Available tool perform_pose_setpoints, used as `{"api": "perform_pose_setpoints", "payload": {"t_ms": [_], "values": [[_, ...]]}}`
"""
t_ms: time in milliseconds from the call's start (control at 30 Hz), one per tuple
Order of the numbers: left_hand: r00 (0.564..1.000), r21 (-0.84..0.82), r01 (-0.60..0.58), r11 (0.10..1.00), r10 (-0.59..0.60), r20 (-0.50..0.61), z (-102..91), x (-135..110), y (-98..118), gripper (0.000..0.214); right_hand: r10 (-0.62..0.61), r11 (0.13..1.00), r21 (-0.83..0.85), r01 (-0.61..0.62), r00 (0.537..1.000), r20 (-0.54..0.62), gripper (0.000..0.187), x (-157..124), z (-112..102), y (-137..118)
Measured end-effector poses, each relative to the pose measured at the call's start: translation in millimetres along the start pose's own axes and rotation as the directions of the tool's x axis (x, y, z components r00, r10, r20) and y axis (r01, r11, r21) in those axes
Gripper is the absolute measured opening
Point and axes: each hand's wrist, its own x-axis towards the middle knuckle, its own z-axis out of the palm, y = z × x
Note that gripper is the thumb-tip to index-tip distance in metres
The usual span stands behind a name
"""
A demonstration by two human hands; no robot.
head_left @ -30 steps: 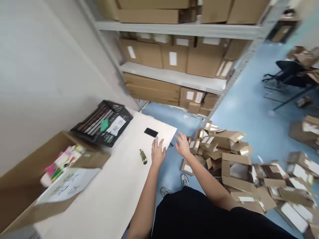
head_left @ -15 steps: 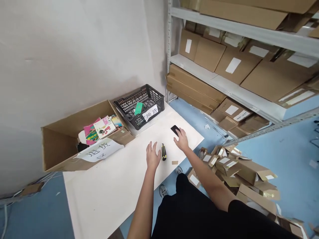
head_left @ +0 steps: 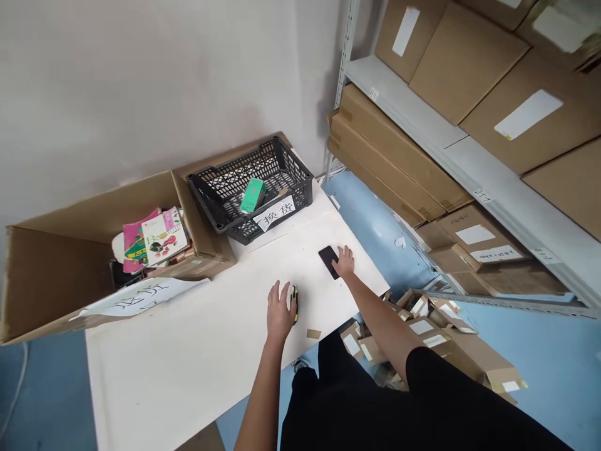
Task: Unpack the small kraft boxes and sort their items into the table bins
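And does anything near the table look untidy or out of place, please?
Yes: loose cartons lie jumbled at mixed angles on the floor, while the boxes on the shelf stand neatly in a row.

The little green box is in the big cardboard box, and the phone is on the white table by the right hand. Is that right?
Not quite: the green box is in the black basket, as the head view shows. The phone is on the white table by the right hand.
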Motion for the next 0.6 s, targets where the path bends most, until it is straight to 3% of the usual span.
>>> {"api": "perform_pose_setpoints", "payload": {"t_ms": [167,267,367,500,600], "values": [[0.999,0.016,0.049,0.999,-0.049,0.004,-4.6,-3,-7,0.051,0.002,1.000,-0.030,0.000,0.998,0.065,0.069,3,14,4],[0.997,0.020,0.064,0.998,-0.064,-0.031,-11.7,-4,-9,0.051,0.024,0.999,-0.046,-0.019,0.995,0.093,0.072,-4,11,2],[0.995,0.018,0.066,0.998,-0.064,-0.070,-18.3,-5,-10,0.051,0.034,0.999,-0.028,-0.032,0.998,0.047,0.070,-16,4,-4],[0.992,0.014,0.069,0.998,-0.067,-0.107,-24.9,-18,-17,0.050,-0.126,0.991,0.033,0.127,0.992,-0.013,0.066,-47,-1,-30],[0.985,-0.005,0.104,0.995,-0.104,-0.136,-30.2,-40,-27,0.050,-0.287,0.953,0.089,0.289,0.957,-0.037,0.064,-83,1,-65]]}}
